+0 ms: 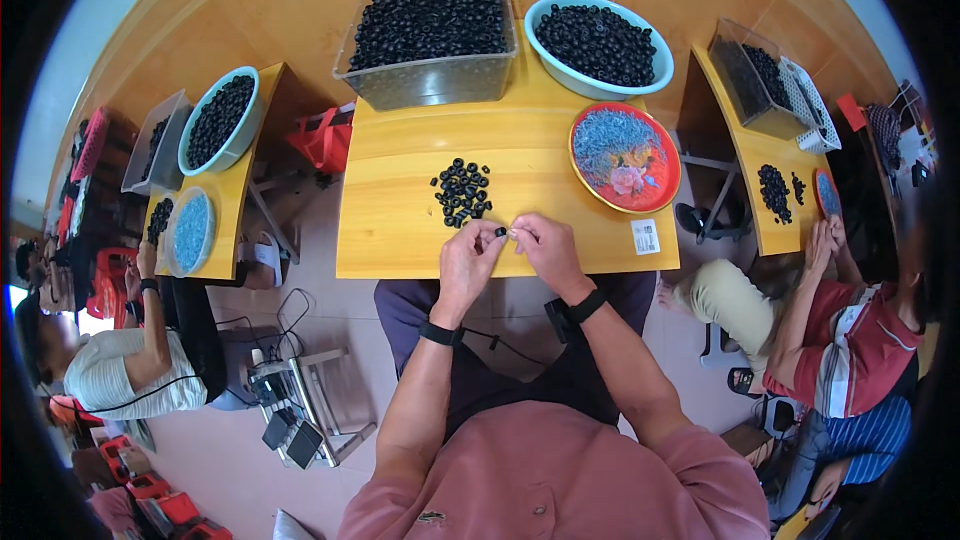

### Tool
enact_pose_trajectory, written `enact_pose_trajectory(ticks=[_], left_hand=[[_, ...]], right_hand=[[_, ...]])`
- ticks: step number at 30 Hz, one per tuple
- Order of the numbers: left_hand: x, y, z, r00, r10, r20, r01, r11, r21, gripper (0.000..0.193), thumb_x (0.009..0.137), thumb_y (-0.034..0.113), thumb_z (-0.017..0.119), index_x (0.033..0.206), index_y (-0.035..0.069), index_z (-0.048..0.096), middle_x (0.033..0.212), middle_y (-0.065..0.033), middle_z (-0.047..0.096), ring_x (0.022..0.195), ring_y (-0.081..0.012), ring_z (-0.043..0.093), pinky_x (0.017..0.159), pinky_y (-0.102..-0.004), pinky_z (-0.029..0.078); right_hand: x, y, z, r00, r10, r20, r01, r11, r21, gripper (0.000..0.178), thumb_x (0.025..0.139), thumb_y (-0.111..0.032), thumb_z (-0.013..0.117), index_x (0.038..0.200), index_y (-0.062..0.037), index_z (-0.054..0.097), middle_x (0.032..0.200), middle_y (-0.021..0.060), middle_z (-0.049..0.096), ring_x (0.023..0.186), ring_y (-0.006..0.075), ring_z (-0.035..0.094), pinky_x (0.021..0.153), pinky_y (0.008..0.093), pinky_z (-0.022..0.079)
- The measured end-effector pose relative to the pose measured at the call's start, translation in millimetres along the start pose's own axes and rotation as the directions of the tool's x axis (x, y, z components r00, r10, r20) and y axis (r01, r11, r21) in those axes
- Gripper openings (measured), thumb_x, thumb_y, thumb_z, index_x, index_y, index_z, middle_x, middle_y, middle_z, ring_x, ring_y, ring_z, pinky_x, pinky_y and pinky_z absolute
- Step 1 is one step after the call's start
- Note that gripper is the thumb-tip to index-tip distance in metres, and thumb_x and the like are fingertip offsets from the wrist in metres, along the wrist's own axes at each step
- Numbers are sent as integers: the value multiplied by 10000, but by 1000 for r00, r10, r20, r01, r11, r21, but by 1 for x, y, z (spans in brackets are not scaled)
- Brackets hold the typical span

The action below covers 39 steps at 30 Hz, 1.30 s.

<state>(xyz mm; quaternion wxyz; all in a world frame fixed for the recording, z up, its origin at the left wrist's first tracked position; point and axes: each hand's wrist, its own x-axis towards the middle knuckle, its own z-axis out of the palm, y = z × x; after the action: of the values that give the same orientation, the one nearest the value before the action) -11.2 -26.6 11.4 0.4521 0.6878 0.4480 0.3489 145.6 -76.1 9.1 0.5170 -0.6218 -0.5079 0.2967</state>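
Over the front edge of the yellow table (pixel 400 230), my left hand (pixel 468 262) is closed, pinching a small black ring-like part (pixel 501 232) between thumb and fingertips. Close beside it, my right hand (pixel 550 252) has thumb and forefinger pressed together at a tiny pale bit, too small to name. The fingertips of both hands nearly meet. Just beyond my left hand lies a loose pile of black ring-like parts (pixel 462 190). To the right, a red flowered plate (pixel 652 198) holds many small blue-grey pieces (pixel 615 145).
A clear plastic bin (pixel 430 85) and a light blue basin (pixel 660 60), both full of black parts, stand at the back. A white label (pixel 645 237) lies near the right front corner. People (pixel 850 340) work at tables on both sides. A metal stool (pixel 315 400) stands lower left.
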Motion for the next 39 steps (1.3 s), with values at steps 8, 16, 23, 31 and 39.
enact_pose_trajectory(ticks=[8,16,23,31,39], left_hand=[[0,-5,1,998,51,-24,-50,998,26,171,874,98,756,1023,29,707,743,-64,659,632,-154,612,608,-306,500],[-1,-1,-4,999,34,2,-34,999,14,142,903,77,753,1018,9,707,757,-16,650,677,-70,581,641,-249,501],[-2,-9,-6,998,59,-15,-60,990,-131,128,908,14,725,1035,6,707,819,5,664,747,-62,590,694,-239,510],[-2,-10,-7,1000,17,-13,-20,962,-271,157,922,14,726,1074,-5,693,857,11,666,771,-54,587,727,-231,512],[0,-20,-3,998,19,-60,-37,954,-298,172,935,16,720,1095,-18,669,927,-18,703,832,-69,634,784,-231,527]], right_hand=[[3,0,0,998,-60,11,60,998,1,104,900,-77,708,956,7,733,826,136,716,683,226,685,634,332,532],[5,-1,5,1000,-10,11,10,999,43,88,882,-63,733,922,14,722,768,59,677,672,115,638,604,280,506],[18,-5,-2,958,170,229,-242,911,334,85,902,-60,736,929,-7,675,772,5,661,648,68,605,589,223,495],[36,-11,-1,962,158,223,-210,950,233,145,918,-137,730,930,4,699,746,34,673,637,88,625,575,245,495],[64,-4,11,995,-18,101,50,944,-326,199,819,-174,741,939,-16,728,816,132,718,772,281,701,707,395,550]])
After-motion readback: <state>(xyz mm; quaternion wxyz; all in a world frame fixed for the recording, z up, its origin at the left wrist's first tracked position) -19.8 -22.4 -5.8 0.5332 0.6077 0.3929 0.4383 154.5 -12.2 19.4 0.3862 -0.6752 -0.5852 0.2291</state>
